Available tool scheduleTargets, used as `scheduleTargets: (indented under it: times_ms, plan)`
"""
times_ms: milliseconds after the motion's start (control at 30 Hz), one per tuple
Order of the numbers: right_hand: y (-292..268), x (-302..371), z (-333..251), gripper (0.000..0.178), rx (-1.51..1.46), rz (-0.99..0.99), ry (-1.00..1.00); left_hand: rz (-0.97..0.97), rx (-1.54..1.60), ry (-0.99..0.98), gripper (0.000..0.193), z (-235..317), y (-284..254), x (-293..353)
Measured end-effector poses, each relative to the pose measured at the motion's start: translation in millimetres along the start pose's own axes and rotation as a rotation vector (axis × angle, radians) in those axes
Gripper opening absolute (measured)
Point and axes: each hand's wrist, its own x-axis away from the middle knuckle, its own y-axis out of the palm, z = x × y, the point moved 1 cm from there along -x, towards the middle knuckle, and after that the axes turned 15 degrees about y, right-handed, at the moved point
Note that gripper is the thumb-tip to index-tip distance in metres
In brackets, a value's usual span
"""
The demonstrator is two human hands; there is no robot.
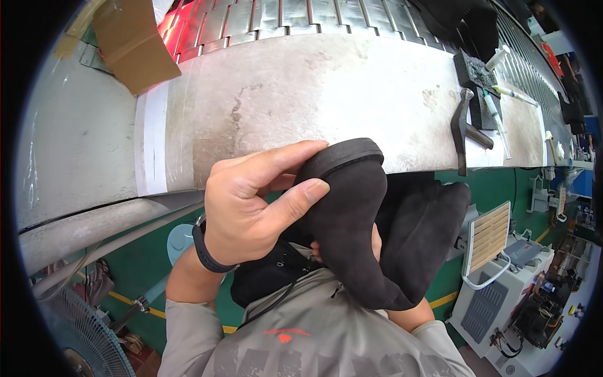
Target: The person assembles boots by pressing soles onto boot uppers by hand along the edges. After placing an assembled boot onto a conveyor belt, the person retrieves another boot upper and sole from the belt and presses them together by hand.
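Head view: black boot (352, 217), matte, suede-like, thick sole (345, 156) uppermost, held at the surface's (282, 94) near edge. Left grip (248, 201) pinches its sole end; right grip (376, 242) behind boot, mostly hidden, closure can't be told.

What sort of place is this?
Probably a footwear factory or workshop: a dark boot in the left hand, what looks like a slatted metal conveyor beyond the worktable, and a hammer and syringes on it.

The matt boot (353, 242) looks suede-like, its sole (345, 153) rubbery.
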Motion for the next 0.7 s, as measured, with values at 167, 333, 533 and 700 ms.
scheduleTargets:
  times_ms: [167, 333, 533, 700]
  plan:
    - [-12, -17, 23, 0.045, -0.44, 0.004, 0.198, 0.02, -0.009, 0.018, 0.038, 3, 4, 0]
    - [-10, -45, 37, 0.061, -0.753, -0.554, -0.051, -0.032, -0.449, 0.084, 0.037, 15, 12, -2]
    - [-12, -44, 50, 0.082, -0.932, -0.358, 0.212, -0.018, -0.461, 0.188, 0.027, 11, 4, -6]
    - [-24, -57, 62, 0.068, -0.698, -0.648, -0.042, -0.15, -0.279, -0.017, 0.038, 4, -13, -37]
